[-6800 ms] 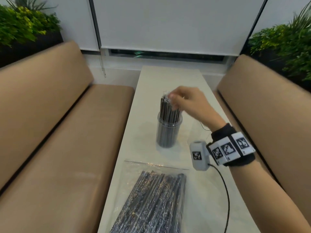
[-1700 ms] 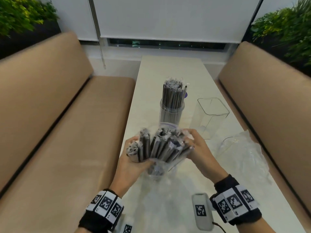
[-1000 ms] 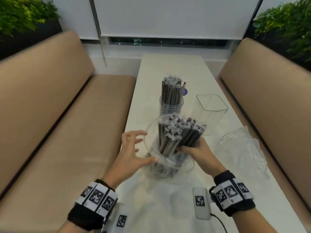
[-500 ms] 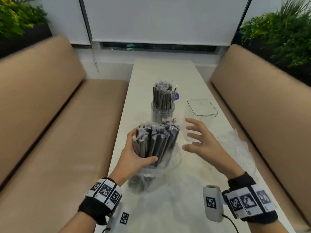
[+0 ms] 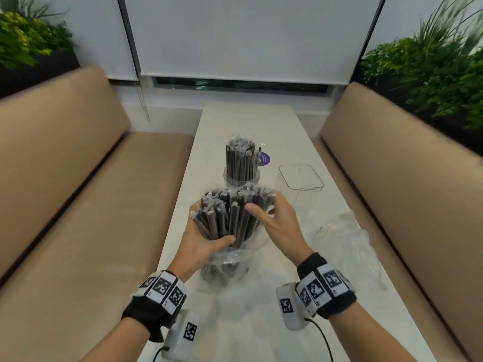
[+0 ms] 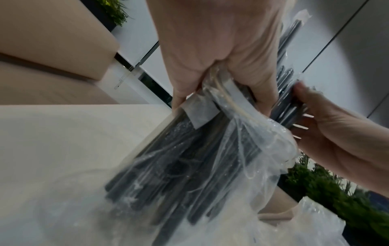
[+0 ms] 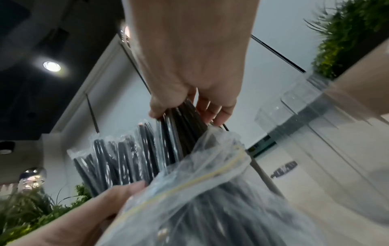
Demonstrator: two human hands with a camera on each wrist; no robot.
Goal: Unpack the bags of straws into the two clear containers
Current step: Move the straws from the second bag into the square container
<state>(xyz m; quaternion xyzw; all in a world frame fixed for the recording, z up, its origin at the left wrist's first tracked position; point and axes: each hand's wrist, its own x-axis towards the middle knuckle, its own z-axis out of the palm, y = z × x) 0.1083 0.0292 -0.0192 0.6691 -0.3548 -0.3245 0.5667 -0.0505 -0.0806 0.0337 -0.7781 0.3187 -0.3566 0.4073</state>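
My left hand (image 5: pixel 209 232) grips a bundle of dark wrapped straws (image 5: pixel 231 209) upright above the table, with the clear bag (image 5: pixel 230 262) slipped down round their lower half. My right hand (image 5: pixel 265 211) is at the bundle's right side; its thumb and fingers pinch a group of straws (image 7: pixel 185 116) near the tops. In the left wrist view the left hand (image 6: pixel 221 69) squeezes straws and bag (image 6: pixel 231 149) together. Behind stand a round clear container (image 5: pixel 241 176) packed with straws and an empty square clear container (image 5: pixel 300 182).
An empty crumpled clear bag (image 5: pixel 345 241) lies at the right of the white table (image 5: pixel 248 118). A purple sticker (image 5: pixel 264 158) lies beside the round container. Tan bench seats (image 5: pixel 91 205) flank the table on both sides, with plants behind them.
Half a second ago my right hand hovered open beside the bundle; now it has closed on the straws' right side. The left hand still holds the bundle, slightly raised.
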